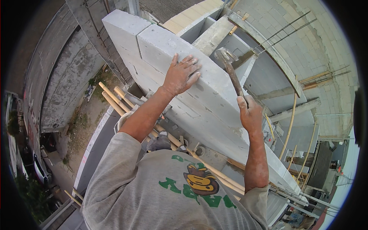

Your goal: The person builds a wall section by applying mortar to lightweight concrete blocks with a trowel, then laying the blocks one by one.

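Concrete walls (pixel 69 88) and bamboo poles (pixel 115 100) surround a raised wall of pale grey blocks, where the left hand (pixel 181 75) lies open, fingers spread, upon the top-course block (pixel 211 78), just right of a vertical joint. To its right, the right hand (pixel 250 111) is closed around the lower handle of a hammer (pixel 233 76), whose mortar-smeared head points away from the person, apart from the left hand; whether it touches anything, I cannot tell.

a building site: unfinished block wall (pixel 207 101), poles (pixel 115 97), bare rebar (pixel 283 29)
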A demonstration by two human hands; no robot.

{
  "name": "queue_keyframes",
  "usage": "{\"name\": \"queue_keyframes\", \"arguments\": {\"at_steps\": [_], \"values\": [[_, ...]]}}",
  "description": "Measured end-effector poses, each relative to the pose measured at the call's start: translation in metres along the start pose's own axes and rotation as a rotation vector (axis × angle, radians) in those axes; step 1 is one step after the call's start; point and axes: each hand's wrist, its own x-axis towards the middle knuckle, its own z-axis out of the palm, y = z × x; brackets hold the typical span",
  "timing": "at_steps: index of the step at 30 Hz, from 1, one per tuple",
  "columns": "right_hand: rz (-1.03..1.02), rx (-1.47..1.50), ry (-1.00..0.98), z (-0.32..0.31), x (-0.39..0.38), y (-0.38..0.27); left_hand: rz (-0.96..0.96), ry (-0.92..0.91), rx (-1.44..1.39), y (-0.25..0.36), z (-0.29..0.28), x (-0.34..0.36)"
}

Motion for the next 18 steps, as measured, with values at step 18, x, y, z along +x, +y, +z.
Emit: {"name": "queue_keyframes", "arguments": {"at_steps": [18], "values": [[-0.427,-0.473,0.121,0.132,0.121,-0.111,-1.51,-0.448,-0.181,-0.067,0.037,-0.43]]}}
